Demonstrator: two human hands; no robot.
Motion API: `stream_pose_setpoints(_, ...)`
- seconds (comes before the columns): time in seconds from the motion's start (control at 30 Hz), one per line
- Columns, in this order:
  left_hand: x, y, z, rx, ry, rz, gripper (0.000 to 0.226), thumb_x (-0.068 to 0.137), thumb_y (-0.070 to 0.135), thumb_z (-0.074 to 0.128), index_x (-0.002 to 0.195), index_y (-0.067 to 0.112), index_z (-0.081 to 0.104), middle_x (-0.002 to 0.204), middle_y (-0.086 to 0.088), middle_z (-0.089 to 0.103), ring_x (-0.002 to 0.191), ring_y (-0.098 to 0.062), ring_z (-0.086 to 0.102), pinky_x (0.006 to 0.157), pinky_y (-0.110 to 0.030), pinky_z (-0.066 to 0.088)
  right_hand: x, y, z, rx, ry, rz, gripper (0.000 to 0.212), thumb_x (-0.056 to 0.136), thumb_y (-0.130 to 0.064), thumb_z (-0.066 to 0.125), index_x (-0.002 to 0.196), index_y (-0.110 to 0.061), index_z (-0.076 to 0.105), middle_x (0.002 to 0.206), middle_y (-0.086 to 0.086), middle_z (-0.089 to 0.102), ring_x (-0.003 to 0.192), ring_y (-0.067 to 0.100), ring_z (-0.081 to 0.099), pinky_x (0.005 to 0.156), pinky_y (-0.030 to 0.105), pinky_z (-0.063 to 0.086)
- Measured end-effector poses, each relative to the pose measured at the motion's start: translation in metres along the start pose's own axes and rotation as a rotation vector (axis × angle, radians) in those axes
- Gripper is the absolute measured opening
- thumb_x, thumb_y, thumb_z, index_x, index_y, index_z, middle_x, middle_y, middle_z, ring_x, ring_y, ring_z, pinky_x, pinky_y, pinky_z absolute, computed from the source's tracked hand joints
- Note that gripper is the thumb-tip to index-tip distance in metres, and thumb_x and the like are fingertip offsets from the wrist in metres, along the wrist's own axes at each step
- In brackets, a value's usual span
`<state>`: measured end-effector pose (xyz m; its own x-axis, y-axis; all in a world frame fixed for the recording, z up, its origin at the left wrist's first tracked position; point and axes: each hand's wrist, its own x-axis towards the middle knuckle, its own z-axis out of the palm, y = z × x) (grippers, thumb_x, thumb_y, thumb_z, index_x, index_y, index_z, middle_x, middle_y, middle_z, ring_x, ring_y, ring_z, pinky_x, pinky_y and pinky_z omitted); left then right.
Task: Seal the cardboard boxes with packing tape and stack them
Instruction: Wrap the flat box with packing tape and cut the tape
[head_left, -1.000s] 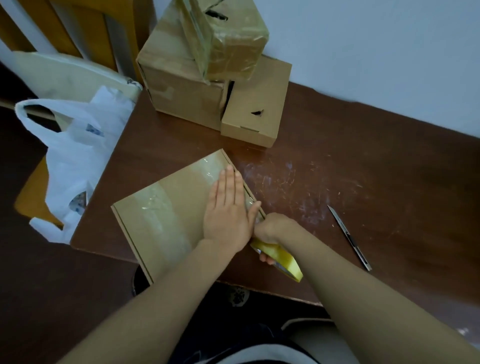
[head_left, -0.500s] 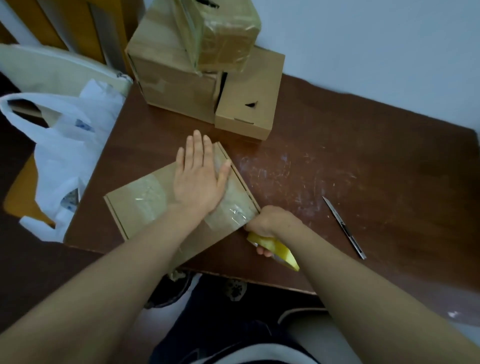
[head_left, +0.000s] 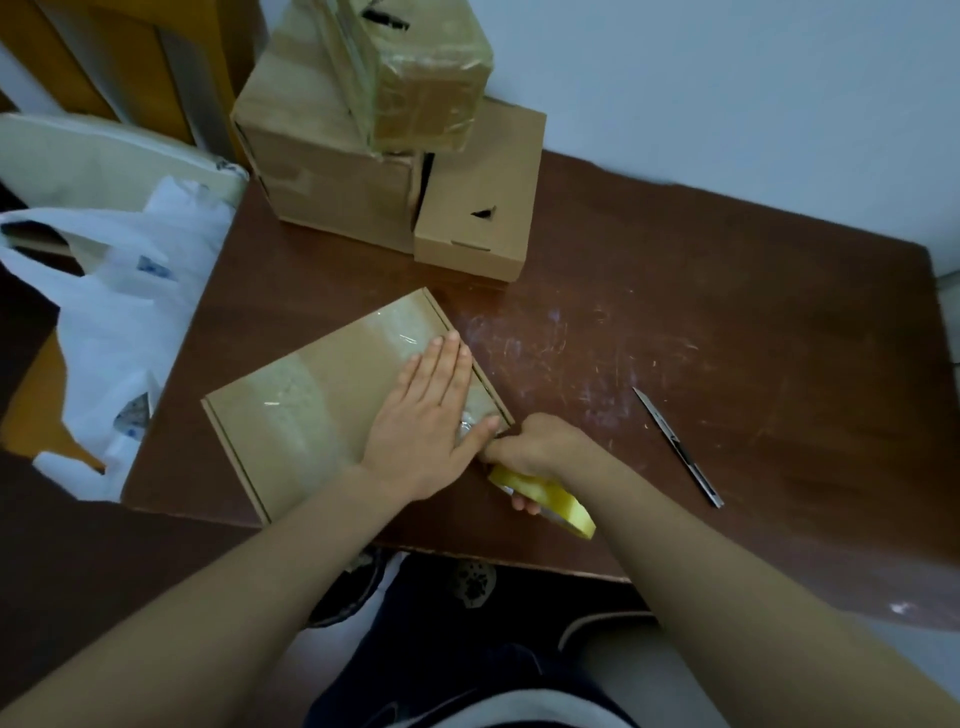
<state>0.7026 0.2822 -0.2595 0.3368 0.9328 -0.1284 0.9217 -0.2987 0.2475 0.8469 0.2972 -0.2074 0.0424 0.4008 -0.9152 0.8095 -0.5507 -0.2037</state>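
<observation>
Pressing down with fingers straight and together, the left hand (head_left: 421, 431) lies on glossy clear tape across a closed flat cardboard box (head_left: 311, 415), contents hidden, at the scratched brown table's (head_left: 727, 338) front edge. The right hand (head_left: 535, 447) curls round a yellow tape roll (head_left: 545, 499) at the box's corner. Behind, a tape-wrapped box (head_left: 426, 67) tops a larger box (head_left: 322, 171).

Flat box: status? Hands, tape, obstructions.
Left hand flat on the flat box, pressing tape. Right hand grips the tape roll at its near corner. Cutter blade lies apart, to the right.
</observation>
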Motion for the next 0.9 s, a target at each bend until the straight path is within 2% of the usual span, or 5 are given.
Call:
stream_pose_setpoints(0.13, -0.001, -0.002, 0.0, 0.05, -0.054, 0.031, 0.094, 0.083, 0.074, -0.003, 0.148, 0.006, -0.015, 0.15, -0.009, -0.028, 0.141, -0.021, -0.027, 0.115, -0.033, -0.019, -0.021, 0.045, 0.002, 0.367, 0.041, -0.22, 0.036, 0.084, -0.032, 0.068, 0.09, 0.003, 0.064, 0.071, 0.017, 0.07, 0.06, 0.021, 0.067, 0.068, 0.042, 0.057)
stream_pose_setpoints(0.33, -0.003, -0.005, 0.002, 0.092, -0.116, 0.168, 0.104, 0.076, 0.083, 0.0, 0.144, 0.007, -0.024, 0.152, -0.013, -0.029, 0.142, -0.024, -0.026, 0.114, -0.035, -0.02, -0.045, 0.091, 0.021, 0.569, 0.09, -0.306, 0.033, 0.091, -0.035, 0.063, 0.073, -0.008, 0.066, 0.058, 0.013, 0.064, 0.05, 0.023, 0.06, 0.053, 0.029, 0.05)
stream_pose_setpoints(0.5, -0.001, -0.005, 0.0, 0.052, -0.148, 0.166, 0.106, 0.073, 0.085, 0.001, 0.141, 0.01, -0.031, 0.147, -0.01, -0.039, 0.138, -0.021, -0.035, 0.109, -0.032, -0.027, -0.054, 0.11, 0.034, 0.314, 0.146, -0.21, 0.053, 0.091, -0.047, 0.058, 0.049, -0.016, 0.051, 0.047, 0.004, 0.056, 0.043, 0.016, 0.053, 0.05, 0.021, 0.04)
stream_pose_setpoints(0.73, 0.0, 0.002, -0.003, 0.045, -0.203, 0.123, 0.108, 0.079, 0.08, 0.022, 0.135, 0.01, -0.039, 0.143, -0.009, -0.046, 0.132, -0.02, -0.044, 0.104, -0.03, -0.034, -0.07, 0.131, 0.04, 0.56, -0.032, -0.168, 0.028, 0.095, -0.026, 0.057, 0.082, -0.002, 0.061, 0.063, 0.015, 0.067, 0.056, 0.025, 0.063, 0.061, 0.038, 0.053)
stream_pose_setpoints(0.9, -0.003, 0.018, -0.001, 0.031, -0.178, 0.007, 0.107, 0.078, 0.081, 0.015, 0.135, 0.007, -0.038, 0.145, -0.012, -0.042, 0.136, -0.025, -0.037, 0.113, -0.038, -0.021, -0.06, 0.113, 0.03, 0.037, 0.11, -0.117, 0.038, 0.098, -0.041, 0.044, 0.074, -0.014, 0.056, 0.059, 0.002, 0.068, 0.053, 0.01, 0.063, 0.063, 0.03, 0.05)
